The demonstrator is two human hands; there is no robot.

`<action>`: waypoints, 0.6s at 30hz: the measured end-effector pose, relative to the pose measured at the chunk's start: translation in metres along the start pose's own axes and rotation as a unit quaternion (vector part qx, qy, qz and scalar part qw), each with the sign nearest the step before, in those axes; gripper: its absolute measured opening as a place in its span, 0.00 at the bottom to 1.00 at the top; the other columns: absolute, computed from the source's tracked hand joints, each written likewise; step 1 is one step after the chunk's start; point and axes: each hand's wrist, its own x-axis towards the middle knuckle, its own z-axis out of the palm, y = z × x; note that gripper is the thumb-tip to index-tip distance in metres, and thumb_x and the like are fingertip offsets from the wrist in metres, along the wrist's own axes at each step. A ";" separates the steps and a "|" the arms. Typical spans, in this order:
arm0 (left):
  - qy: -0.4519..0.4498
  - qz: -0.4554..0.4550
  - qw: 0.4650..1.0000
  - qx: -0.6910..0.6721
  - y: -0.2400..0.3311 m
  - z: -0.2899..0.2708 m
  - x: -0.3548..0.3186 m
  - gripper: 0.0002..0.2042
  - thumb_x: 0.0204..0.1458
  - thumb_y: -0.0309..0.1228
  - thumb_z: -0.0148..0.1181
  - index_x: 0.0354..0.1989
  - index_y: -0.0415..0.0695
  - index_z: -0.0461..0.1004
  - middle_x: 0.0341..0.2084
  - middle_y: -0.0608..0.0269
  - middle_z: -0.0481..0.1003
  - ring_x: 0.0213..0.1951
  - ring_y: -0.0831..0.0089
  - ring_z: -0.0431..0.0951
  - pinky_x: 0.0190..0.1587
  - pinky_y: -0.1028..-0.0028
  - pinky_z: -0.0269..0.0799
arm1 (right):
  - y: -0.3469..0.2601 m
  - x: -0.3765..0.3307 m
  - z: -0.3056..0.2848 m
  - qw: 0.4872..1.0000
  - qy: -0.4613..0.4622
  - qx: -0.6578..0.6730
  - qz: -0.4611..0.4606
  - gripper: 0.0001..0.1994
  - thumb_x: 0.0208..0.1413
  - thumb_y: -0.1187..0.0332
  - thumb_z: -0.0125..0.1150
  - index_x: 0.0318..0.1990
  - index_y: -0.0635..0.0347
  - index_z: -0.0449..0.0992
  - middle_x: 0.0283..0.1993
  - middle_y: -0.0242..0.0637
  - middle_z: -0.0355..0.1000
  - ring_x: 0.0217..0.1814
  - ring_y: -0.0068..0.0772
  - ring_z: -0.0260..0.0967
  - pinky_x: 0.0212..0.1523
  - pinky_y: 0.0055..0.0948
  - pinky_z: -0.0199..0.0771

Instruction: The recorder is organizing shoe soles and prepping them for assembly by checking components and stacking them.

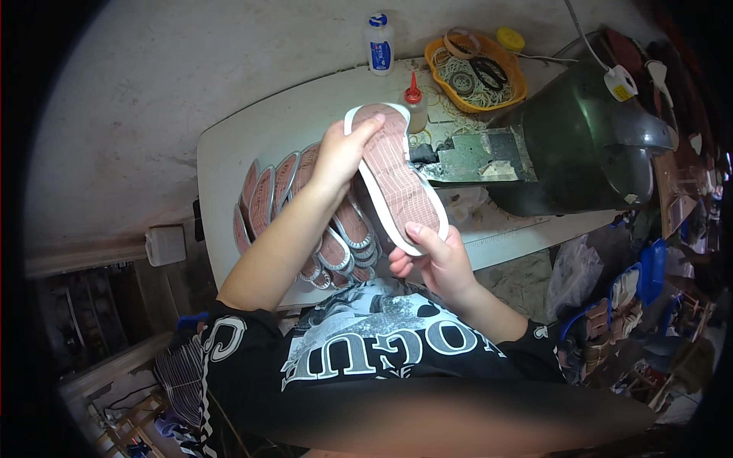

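Holding one pink, white-rimmed shoe sole (402, 180) left of the dark-green metal machine (576, 145); my left fingers (369, 127) clasp its far end, right fingers (429, 240) its near end. Possible drop, through slack pinching.

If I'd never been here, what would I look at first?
First, the pink, white-edged shoe sole, held up in the middle by the left fingers and right fingers. Next, the big dark green machine on the right. Then the orange basket of tangled string near the top.
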 end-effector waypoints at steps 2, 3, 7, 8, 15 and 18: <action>-0.015 0.021 0.996 0.088 0.001 -0.018 0.023 0.23 0.51 0.42 0.61 0.46 0.32 0.73 0.37 0.54 0.77 0.39 0.69 0.77 0.44 0.72 0.72 | -0.004 0.007 0.012 1.000 0.020 0.014 -0.007 0.15 0.59 0.64 0.53 0.41 0.70 0.72 0.28 0.45 0.75 0.25 0.31 0.74 0.27 0.26 0.76; -0.028 0.048 0.983 0.175 -0.001 -0.026 0.035 0.26 0.50 0.45 0.61 0.45 0.31 0.73 0.40 0.49 0.76 0.43 0.65 0.76 0.47 0.69 0.70 | -0.006 0.011 0.019 0.999 0.033 0.025 -0.016 0.14 0.60 0.64 0.52 0.41 0.70 0.72 0.28 0.44 0.75 0.25 0.31 0.74 0.28 0.26 0.76; -0.020 0.401 0.792 0.460 0.028 -0.029 0.050 0.33 0.42 0.57 0.63 0.49 0.42 0.73 0.60 0.44 0.58 0.62 0.51 0.58 0.65 0.51 0.41 | -0.007 0.031 0.030 0.997 0.060 0.049 -0.015 0.13 0.60 0.64 0.50 0.38 0.68 0.73 0.27 0.42 0.75 0.24 0.30 0.75 0.26 0.24 0.76; -0.024 0.400 0.794 0.457 0.043 -0.025 0.050 0.33 0.42 0.57 0.63 0.49 0.42 0.73 0.60 0.44 0.58 0.62 0.51 0.58 0.65 0.51 0.41 | -0.008 0.035 0.031 0.997 0.062 0.046 -0.013 0.13 0.60 0.64 0.50 0.40 0.67 0.73 0.26 0.42 0.75 0.24 0.29 0.75 0.26 0.23 0.76; -0.501 0.235 0.640 0.533 0.080 -0.011 0.059 0.21 0.44 0.51 0.62 0.31 0.43 0.77 0.26 0.60 0.75 0.45 0.63 0.70 0.64 0.48 0.37 | -0.017 0.039 0.031 0.997 0.054 0.047 0.006 0.15 0.61 0.62 0.53 0.43 0.67 0.72 0.30 0.44 0.75 0.29 0.30 0.76 0.29 0.22 0.76; -0.525 0.244 0.621 0.529 0.085 -0.009 0.069 0.20 0.44 0.52 0.62 0.30 0.45 0.76 0.18 0.60 0.72 0.35 0.63 0.68 0.48 0.64 0.56 | -0.022 0.041 0.029 0.998 0.040 0.033 0.025 0.17 0.62 0.61 0.52 0.47 0.69 0.70 0.36 0.46 0.75 0.34 0.31 0.76 0.35 0.24 0.78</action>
